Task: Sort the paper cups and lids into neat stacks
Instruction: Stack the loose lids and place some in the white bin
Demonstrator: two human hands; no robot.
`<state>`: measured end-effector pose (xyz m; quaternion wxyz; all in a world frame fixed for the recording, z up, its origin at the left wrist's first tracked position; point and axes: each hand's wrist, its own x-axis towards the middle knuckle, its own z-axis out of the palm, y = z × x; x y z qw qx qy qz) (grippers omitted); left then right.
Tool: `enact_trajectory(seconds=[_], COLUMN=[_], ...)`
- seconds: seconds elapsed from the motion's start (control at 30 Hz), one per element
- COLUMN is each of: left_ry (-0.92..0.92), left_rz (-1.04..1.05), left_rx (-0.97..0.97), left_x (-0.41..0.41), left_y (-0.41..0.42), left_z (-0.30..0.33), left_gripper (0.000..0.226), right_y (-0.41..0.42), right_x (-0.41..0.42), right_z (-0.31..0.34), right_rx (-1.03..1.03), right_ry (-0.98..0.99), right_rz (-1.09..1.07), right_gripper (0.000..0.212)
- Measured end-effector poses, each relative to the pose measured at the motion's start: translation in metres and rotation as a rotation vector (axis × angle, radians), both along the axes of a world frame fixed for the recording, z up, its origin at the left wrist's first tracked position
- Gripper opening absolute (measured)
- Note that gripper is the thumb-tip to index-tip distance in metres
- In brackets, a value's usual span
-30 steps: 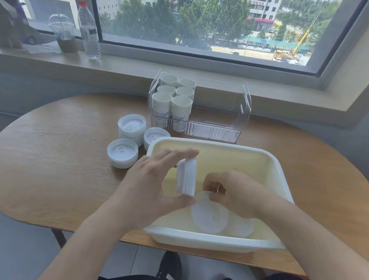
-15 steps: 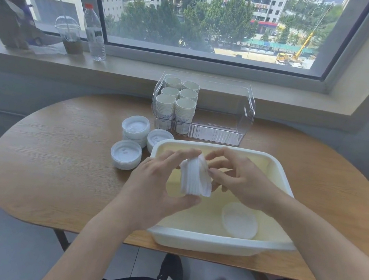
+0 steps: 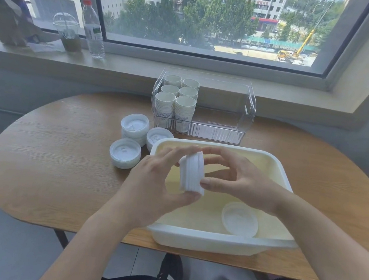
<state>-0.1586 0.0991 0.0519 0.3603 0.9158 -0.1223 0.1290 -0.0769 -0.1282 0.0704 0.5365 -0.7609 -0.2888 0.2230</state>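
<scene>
My left hand [image 3: 157,183] grips a small stack of white lids [image 3: 192,173] on edge, above the white tub [image 3: 213,238]. My right hand [image 3: 236,181] holds the same stack from the right, thumb and fingertips curled round its rim. One loose lid [image 3: 240,218] lies flat in the tub's near right corner. Three lid stacks stand on the table left of the tub: a tall one [image 3: 134,125], a low one [image 3: 125,153] and one [image 3: 158,136] against the tub's corner. Several stacks of paper cups [image 3: 175,102] fill the left side of the clear bin [image 3: 240,116].
The oval wooden table [image 3: 59,166] runs up to a window sill. On the sill stand a water bottle [image 3: 92,29], a domed plastic cup [image 3: 67,32] and a brown paper bag [image 3: 7,15]. My knees and shoes show under the table's near edge.
My right hand lifted one lid out of the tub and brought it up against the stack in my left hand. Both hands now hold the stack; one lid is left in the tub.
</scene>
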Motion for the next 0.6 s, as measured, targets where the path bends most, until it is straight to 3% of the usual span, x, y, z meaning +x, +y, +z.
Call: enact_trajectory(seconds=[0.6], left_ry=[0.01], left_rz=[-0.023], left_rx=[-0.007], left_x=[0.0024], left_y=[-0.0002], left_z=[0.0029], left_gripper=[0.081], right_y=[0.0009], right_x=[0.0083], right_z=[-0.0072], right_rx=[0.041], right_ry=[-0.054], right_rz=[0.048], right_gripper=[0.062])
